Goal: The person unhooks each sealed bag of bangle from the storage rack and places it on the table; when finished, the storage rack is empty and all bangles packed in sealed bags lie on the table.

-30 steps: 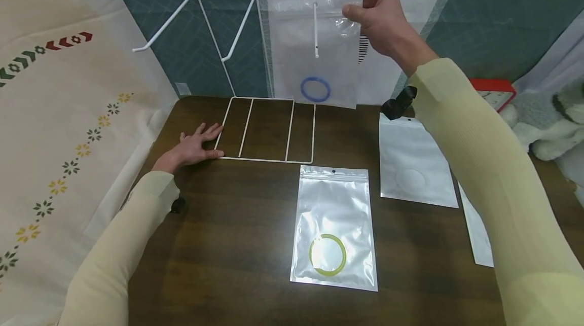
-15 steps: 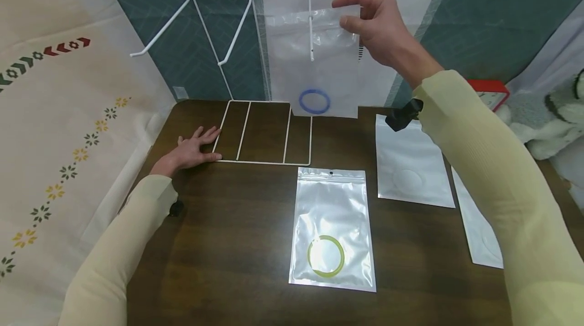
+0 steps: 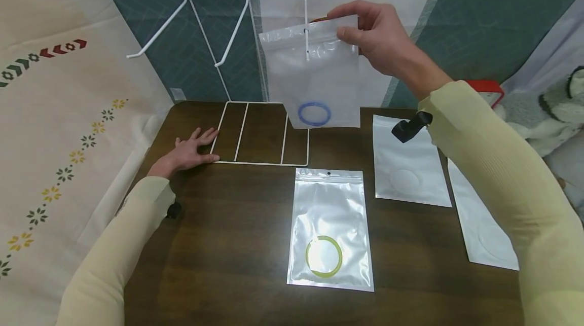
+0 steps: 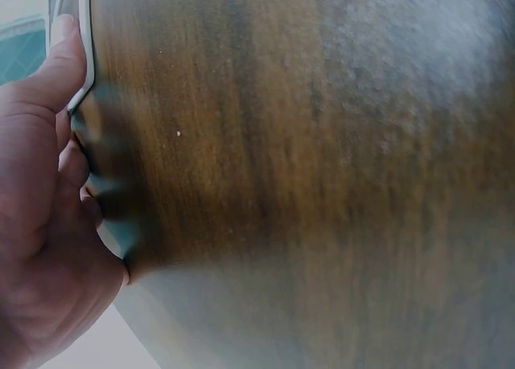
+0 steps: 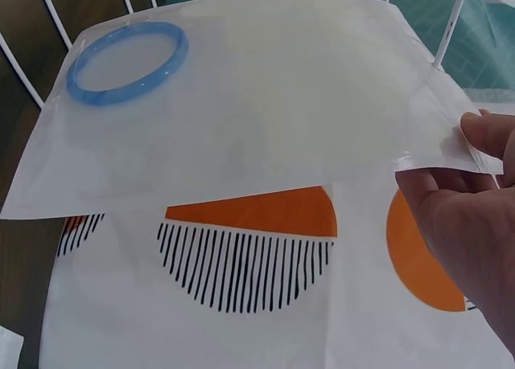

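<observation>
My right hand [image 3: 385,37] pinches the top right corner of a translucent zip bag [image 3: 283,72] between thumb and fingers. Near the bag's bottom lies a blue ring [image 3: 315,123], seen through the plastic. A hook [image 3: 307,47] of the white wire rack passes through the hole at the bag's top, and its tip sticks out in front. My left hand [image 3: 184,154] rests with spread fingers at the left end of the rack's base [image 3: 255,164]; in the left wrist view the thumb [image 4: 63,59] lies against the wire. Part of the rack is hidden behind the bag.
A silver zip bag [image 3: 328,214] with a yellow-green ring lies in front of the rack. Two more pale bags [image 3: 401,164] lie at the right, one partly under my right forearm. Two other hooks [image 3: 232,34] stand bare at left. A red box [image 3: 485,92] stands behind.
My right hand has come down and nearer with the bag. The bag's hole has slid along the hook towards its tip. My left hand stays on the rack's base.
</observation>
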Motion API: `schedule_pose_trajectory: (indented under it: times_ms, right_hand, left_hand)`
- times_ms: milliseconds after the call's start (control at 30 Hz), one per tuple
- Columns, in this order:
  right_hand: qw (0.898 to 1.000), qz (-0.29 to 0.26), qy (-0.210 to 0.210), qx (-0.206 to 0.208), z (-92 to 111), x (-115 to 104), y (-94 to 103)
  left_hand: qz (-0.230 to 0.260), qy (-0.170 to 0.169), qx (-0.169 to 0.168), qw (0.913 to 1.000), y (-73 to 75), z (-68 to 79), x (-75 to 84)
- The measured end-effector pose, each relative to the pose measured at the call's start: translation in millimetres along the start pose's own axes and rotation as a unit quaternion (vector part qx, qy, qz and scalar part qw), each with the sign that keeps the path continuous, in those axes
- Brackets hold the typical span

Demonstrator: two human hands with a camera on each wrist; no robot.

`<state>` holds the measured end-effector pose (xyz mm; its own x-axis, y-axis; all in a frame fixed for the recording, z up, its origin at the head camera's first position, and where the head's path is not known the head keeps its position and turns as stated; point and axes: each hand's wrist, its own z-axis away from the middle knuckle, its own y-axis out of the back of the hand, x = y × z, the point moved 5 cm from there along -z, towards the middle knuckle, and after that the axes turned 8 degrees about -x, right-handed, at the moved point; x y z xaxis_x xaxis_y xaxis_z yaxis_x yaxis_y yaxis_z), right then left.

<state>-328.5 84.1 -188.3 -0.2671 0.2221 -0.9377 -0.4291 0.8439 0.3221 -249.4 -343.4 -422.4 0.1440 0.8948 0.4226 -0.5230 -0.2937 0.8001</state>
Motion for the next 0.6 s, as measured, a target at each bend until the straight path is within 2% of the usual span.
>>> schedule_pose_trajectory:
  times_ms: [200,600]
  right_hand:
    - [1.000,0.025,0.001,-0.007,11.8,-2.4,-4.4]
    - [1.000,0.012,0.004,-0.014,32.7,-7.6,-11.5]
  left_hand:
    - [0.005,-0.003,-0.003,1.0000,-0.7,1.0,-0.8]
    - [0.002,-0.001,0.002,1.0000,-0.3,-0.4,-3.1]
